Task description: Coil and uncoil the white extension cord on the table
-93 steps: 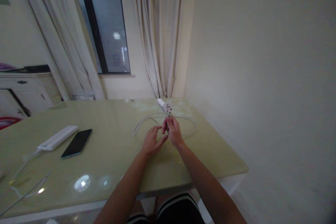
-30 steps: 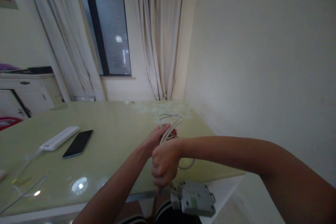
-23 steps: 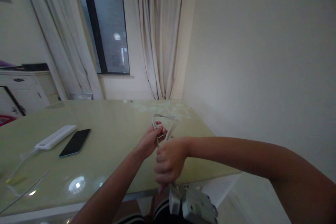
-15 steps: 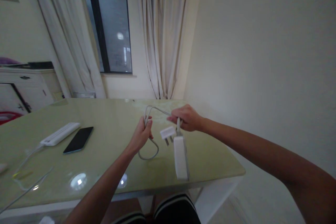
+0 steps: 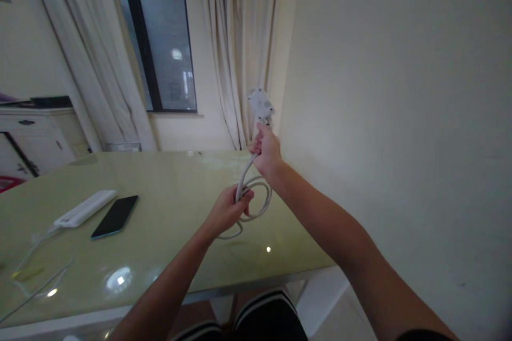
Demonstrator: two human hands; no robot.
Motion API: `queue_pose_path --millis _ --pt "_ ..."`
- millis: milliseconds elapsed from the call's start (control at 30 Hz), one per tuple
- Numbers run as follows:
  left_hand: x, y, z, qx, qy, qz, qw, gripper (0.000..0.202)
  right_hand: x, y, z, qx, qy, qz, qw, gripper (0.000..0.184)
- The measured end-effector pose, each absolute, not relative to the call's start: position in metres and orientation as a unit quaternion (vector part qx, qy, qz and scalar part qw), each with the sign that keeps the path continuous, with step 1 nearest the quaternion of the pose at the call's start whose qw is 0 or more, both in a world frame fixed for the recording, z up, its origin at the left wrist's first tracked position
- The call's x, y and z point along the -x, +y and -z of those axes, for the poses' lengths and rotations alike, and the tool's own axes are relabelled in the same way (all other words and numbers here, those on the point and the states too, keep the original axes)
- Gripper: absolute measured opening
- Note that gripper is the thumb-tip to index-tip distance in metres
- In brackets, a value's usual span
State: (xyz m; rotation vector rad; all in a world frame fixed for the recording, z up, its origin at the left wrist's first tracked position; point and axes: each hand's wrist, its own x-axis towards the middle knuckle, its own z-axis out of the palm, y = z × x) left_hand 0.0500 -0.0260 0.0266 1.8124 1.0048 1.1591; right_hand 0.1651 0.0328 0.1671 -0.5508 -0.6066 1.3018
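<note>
My left hand [image 5: 232, 209] is closed around a loosely coiled grey-white power cord [image 5: 264, 203], its loops hanging out on the right side over the table. Higher up and further forward, my right hand [image 5: 267, 152] grips the same cord, which runs taut between the two hands. Just above my right fingers is a white power strip end or plug [image 5: 261, 104] with dark spots; it is smeared by motion, so I cannot tell the two apart.
On the glossy greenish table [image 5: 168, 181] lie a black phone [image 5: 115, 217] and a long white power strip [image 5: 86, 208] with its cable. Another thin cable [image 5: 40, 290] lies at the left front. A wall [image 5: 392, 117] rises on the right; curtains [image 5: 240, 37] hang behind.
My right hand has moved up and forward, swinging the white block from hanging below it to above it. My left hand has shifted right, and more cord loops now hang from it.
</note>
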Motion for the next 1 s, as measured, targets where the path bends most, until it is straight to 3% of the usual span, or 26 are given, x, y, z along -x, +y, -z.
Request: queue_pose_path --millis 133,233,333,433,500,600,633,700,767,900,1000 --pt "-0.017 -0.031 -0.028 -0.634 0.388 -0.489 0.456 0.036 -0.192 0.042 -0.147 0.245 -0.153 -0.575 0.765 0.036" --pt "0.004 -0.035 -0.033 -0.541 0.364 -0.555 0.516 0.037 -0.207 0.033 -0.110 0.297 -0.160 -0.589 0.734 0.029" --pt "0.016 -0.038 -0.045 -0.487 0.325 -0.589 0.558 0.038 -0.216 0.010 -0.075 0.357 -0.286 -0.636 0.622 0.024" --pt "0.021 -0.045 -0.065 -0.510 0.322 -0.587 0.540 0.037 -0.230 -0.016 -0.062 0.401 -0.477 -0.654 0.429 0.039" --pt "0.021 -0.052 -0.080 -0.551 0.338 -0.567 0.511 0.036 -0.242 -0.031 -0.067 0.394 -0.604 -0.598 0.351 0.048" --pt "0.018 -0.061 -0.099 -0.590 0.337 -0.530 0.506 0.035 -0.251 -0.043 -0.086 0.345 -0.735 -0.404 0.422 0.050" --pt "0.017 -0.063 -0.104 -0.590 0.327 -0.523 0.522 0.035 -0.250 -0.043 -0.092 0.320 -0.760 -0.337 0.455 0.057" --pt "0.013 -0.065 -0.113 -0.574 0.294 -0.518 0.562 0.033 -0.242 -0.039 -0.099 0.269 -0.795 -0.258 0.478 0.087" --pt "0.007 -0.062 -0.119 -0.544 0.261 -0.529 0.597 0.034 -0.228 -0.030 -0.099 0.222 -0.805 -0.288 0.468 0.095" --pt "-0.013 -0.036 -0.108 -0.437 0.230 -0.615 0.615 0.044 -0.199 -0.002 -0.090 0.180 -0.676 -0.523 0.487 0.060" --pt "-0.037 0.003 -0.074 -0.336 0.245 -0.676 0.608 0.044 -0.187 0.026 -0.077 0.226 -0.531 -0.616 0.537 0.046"
